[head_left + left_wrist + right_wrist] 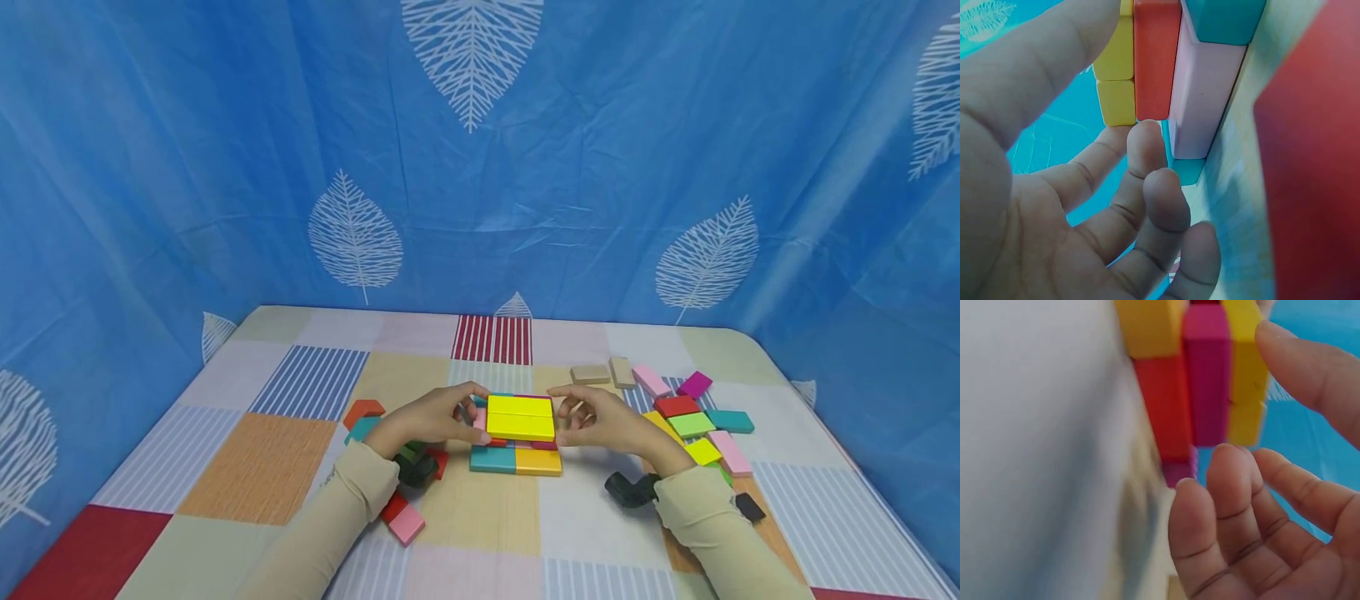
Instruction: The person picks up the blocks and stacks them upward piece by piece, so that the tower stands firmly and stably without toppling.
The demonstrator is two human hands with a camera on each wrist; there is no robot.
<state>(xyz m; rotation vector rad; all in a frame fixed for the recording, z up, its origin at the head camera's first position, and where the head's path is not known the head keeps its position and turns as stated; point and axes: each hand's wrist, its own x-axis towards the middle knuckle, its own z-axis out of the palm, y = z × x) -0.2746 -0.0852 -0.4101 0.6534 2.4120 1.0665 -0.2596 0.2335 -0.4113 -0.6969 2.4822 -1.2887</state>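
Two bright yellow blocks (520,407) lie side by side atop a layered stack at the table's middle. My left hand (437,417) pinches their left end, thumb at the near corner and index finger at the far one. From the other side, my right hand (609,421) holds their right end likewise. Under the yellow pair, the left wrist view shows a red block (1159,62) and a pink block (1205,100). A magenta block (1207,381) and another red block (1163,409) show in the right wrist view. Teal (492,459) and orange (538,462) blocks form the stack's near base.
Several loose coloured blocks (692,425) are scattered to the right, with two bare wooden blocks (590,374) behind them. Left of the stack, partly under my forearm, lie more blocks, including a pink one (407,525). A patchwork cloth (480,517) covers the table; a blue curtain (480,217) hangs behind.
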